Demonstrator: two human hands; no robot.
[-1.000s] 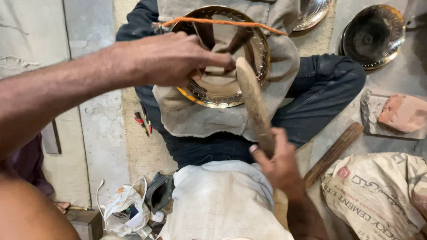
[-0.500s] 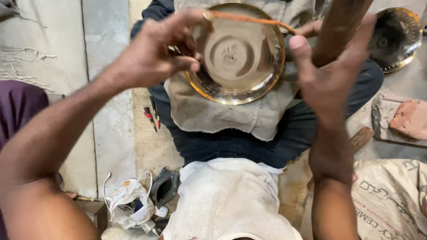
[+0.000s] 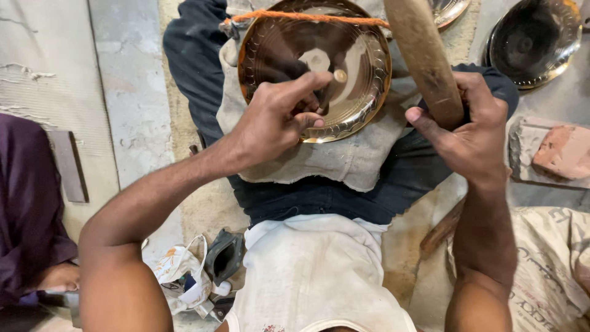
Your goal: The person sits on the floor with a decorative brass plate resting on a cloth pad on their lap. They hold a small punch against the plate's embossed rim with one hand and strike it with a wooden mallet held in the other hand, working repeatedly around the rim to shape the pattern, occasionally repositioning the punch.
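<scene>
Left hand (image 3: 273,123) pinching the near rim of the brass plate (image 3: 313,64), fingertips curled over its edge. Plate propped on a grey cloth (image 3: 344,157) across the lap, orange cord (image 3: 307,16) across its far rim. Right hand (image 3: 470,132) clenched round a wooden mallet (image 3: 424,58), raised just right of the plate. Darker bowl (image 3: 531,40) on the floor, far right corner; brick (image 3: 562,150) nearer.
</scene>
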